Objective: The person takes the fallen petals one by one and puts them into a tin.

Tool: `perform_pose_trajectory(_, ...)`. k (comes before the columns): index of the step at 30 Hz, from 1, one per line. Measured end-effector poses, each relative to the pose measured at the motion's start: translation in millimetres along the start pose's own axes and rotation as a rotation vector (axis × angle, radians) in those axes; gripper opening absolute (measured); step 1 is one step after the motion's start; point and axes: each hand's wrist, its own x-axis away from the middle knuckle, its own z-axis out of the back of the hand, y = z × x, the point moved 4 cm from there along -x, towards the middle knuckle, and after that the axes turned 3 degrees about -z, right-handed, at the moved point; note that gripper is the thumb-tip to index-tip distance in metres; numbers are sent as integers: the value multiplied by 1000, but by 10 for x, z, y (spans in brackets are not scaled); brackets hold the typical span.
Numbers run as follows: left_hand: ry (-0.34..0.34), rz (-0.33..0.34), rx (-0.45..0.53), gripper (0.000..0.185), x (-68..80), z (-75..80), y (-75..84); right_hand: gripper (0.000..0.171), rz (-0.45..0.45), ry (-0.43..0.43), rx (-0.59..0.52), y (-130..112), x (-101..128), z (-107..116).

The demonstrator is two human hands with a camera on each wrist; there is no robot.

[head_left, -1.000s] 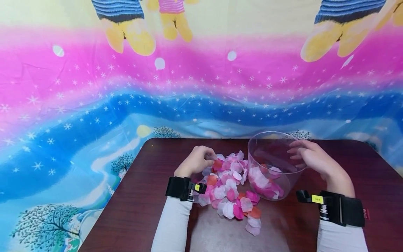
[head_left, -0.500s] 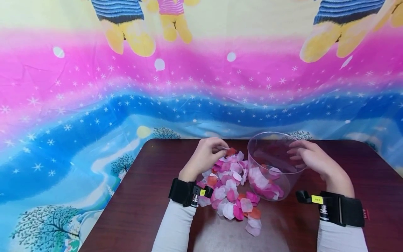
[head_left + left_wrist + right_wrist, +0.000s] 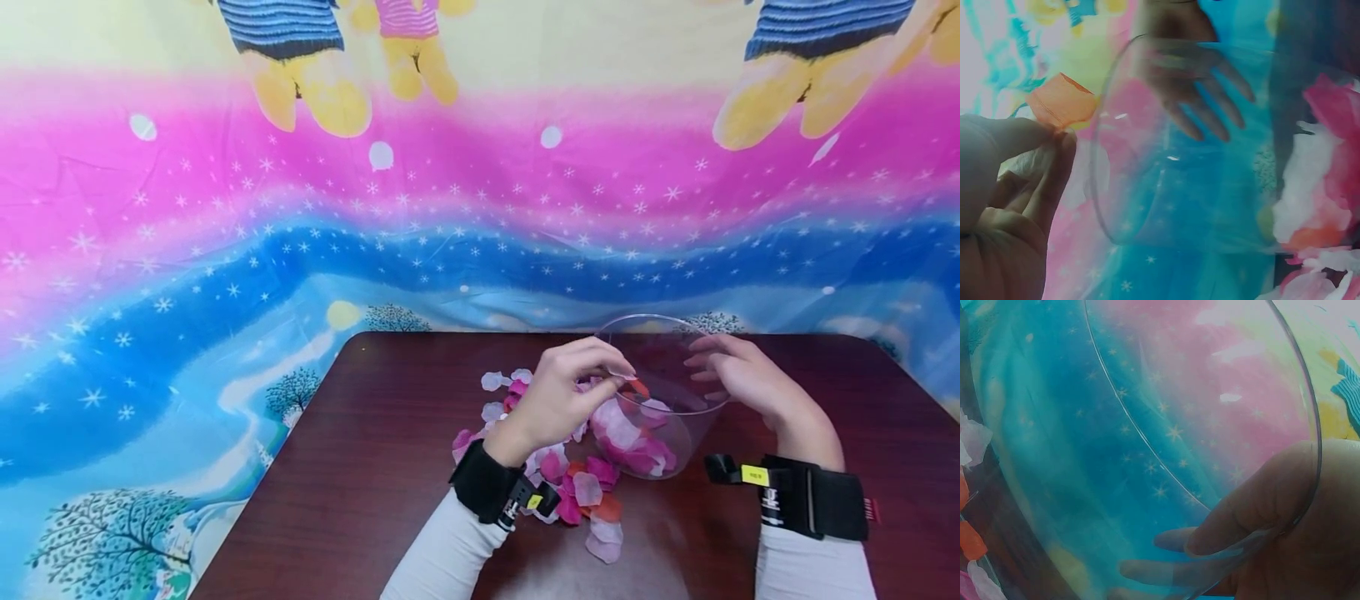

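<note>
White long sleeves [image 3: 442, 558], black wrist straps [image 3: 487, 483] (each with a small yellow tag [image 3: 756, 475])

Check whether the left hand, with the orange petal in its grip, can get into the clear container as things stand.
Probably yes: the left hand holds the orange petal at the clear container's open rim; the right hand grips the far wall.

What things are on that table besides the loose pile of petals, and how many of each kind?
Clear plastic bowl: 1
Petal pinched in the left hand, orange: 1
Hands at work, counting the right hand gripping the bowl's rim: 2
Wrist straps: 2
Total: 6, with the loose petals too many and too overlapped to count.
</note>
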Motion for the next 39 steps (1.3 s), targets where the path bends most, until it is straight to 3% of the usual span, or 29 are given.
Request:
perform_pose_trajectory(4,-63,-8,-164,13,19,-89,15,48,-4,-6,-6,-9,-7,-14)
perform_pose_trajectory(7,-81,-21,-227,15,24,-107,28,48,-5,-7,-6,-21,-9,-13)
perform_pose_trajectory(20,-211,-31,-371,22,43,-182,54,48,9,-4,-8,-1,15,-13)
perform_pose_trajectory(28,-195,-37,-375,26,30,-141,56,47,12,-2,-9,5,15,-10)
perform_pose_trajectory(32,-164,-54,-371,23,15,-30,60,47,13,-3,-5,13,12,0)
perform_pose_trajectory(35,-90,-59,-348,19,11,160,51,47,14,-6,-2,10,13,5)
perform_pose_trajectory(37,-52,-29,-341,18,24,336,17,47,15,-7,-1,3,14,6)
perform_pose_trajectory(39,-24,46,-333,18,64,532,-41,47,14,-5,1,-2,15,6)
